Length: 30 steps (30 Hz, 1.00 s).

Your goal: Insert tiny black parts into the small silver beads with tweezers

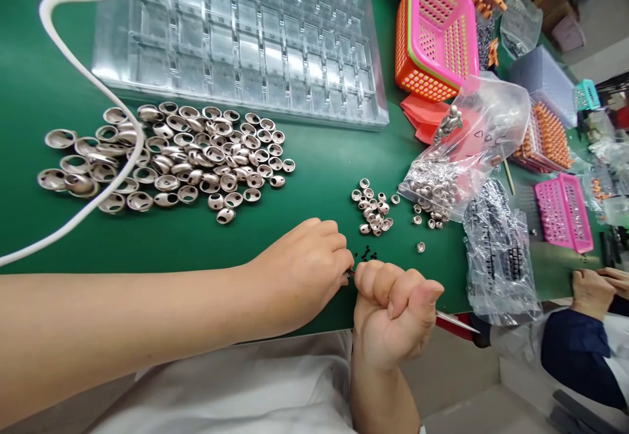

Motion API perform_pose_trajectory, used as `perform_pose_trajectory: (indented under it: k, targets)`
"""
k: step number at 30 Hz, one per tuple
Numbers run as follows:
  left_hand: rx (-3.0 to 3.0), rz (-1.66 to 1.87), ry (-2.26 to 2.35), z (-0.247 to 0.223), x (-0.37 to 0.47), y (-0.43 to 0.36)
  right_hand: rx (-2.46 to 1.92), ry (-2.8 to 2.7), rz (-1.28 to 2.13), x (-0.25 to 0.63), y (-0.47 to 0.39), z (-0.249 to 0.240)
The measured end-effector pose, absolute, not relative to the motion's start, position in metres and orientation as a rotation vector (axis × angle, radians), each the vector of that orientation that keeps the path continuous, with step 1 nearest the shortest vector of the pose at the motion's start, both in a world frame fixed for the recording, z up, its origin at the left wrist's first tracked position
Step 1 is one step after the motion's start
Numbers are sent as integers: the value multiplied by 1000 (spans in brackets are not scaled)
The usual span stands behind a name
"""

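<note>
My left hand [307, 270] is closed near the front edge of the green table, its fingers pressed around a small part mostly hidden under them. Beside it, my right hand [396, 309] makes a fist round a thin tool with a red section and a pointed metal end [458, 322] sticking out to the right. The tool's other end meets the small part between both hands. Several tiny black pieces [366, 253] lie just beyond the hands. Behind those is a small pile of silvery rings [374, 208].
A large pile of metal rings [196, 152] and a white cable [73, 60] lie left. Beyond stands a clear compartment tray [246, 40]. Pink baskets [442, 21], a bag of metal parts [437, 178] and a plastic-wrapped bundle [498, 250] are right. Another person's hands [592, 293] show far right.
</note>
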State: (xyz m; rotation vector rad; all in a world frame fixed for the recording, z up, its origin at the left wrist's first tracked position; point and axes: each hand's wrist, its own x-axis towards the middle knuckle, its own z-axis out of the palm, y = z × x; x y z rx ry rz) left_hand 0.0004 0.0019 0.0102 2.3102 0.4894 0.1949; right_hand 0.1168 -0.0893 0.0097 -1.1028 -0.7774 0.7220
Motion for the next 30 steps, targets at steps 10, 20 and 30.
perform_pose_trajectory:
  k: [10,20,30]
  targets:
    - [2320,270,479,7,-1,0,-1106,-765,734,116,-92,9]
    - [2311,374,462,2,-2,-3,-1151,-785,726,113,-90,12]
    - [2279,356,469,4,-1,0,-1135,-755,732,114,-86,11]
